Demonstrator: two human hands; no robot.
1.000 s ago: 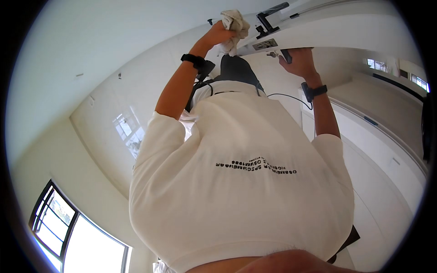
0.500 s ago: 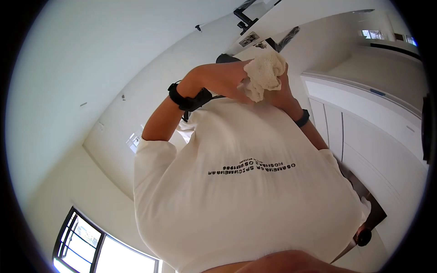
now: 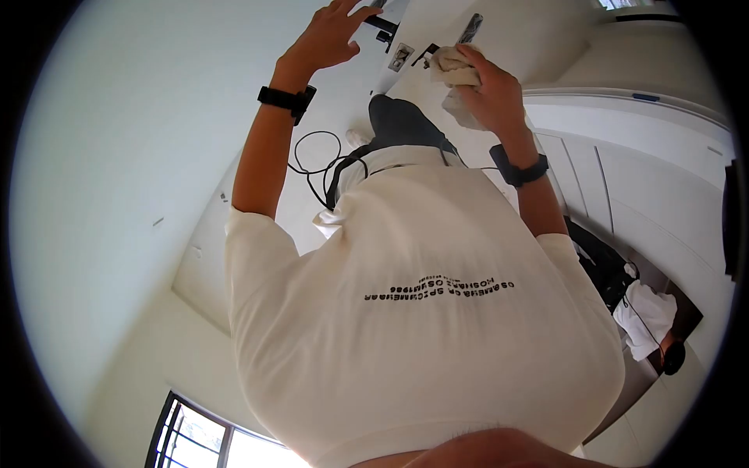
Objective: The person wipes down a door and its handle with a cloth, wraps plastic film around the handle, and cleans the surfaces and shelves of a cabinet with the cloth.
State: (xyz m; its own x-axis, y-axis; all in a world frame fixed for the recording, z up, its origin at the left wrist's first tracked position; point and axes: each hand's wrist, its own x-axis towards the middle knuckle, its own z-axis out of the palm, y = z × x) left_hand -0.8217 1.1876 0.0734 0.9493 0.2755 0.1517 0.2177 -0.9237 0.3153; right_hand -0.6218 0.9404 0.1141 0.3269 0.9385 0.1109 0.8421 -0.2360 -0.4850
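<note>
My left hand [image 3: 331, 37] is raised at the upper left, fingers and thumb apart, beside a black door handle [image 3: 382, 25]. One fingertip overlaps the handle's end; I cannot tell whether it touches. My right hand [image 3: 495, 97] grips a cream cloth [image 3: 456, 69], its loose end hanging below the fingers. That cloth is against or very close to a second black handle [image 3: 425, 54] on the door's other face. Between the two handles, the white door's edge shows a metal latch plate [image 3: 401, 57].
A black cable [image 3: 316, 170] loops beside my waist. White cabinet fronts [image 3: 624, 179] run along the right. Another person in a white top [image 3: 647, 316] is at the lower right. A dark-framed window [image 3: 195, 437] stands at the lower left.
My hands were together around the cloth at chest height. They have parted and reached out: the left hand, now without cloth, toward one handle, the right with the cloth toward the other.
</note>
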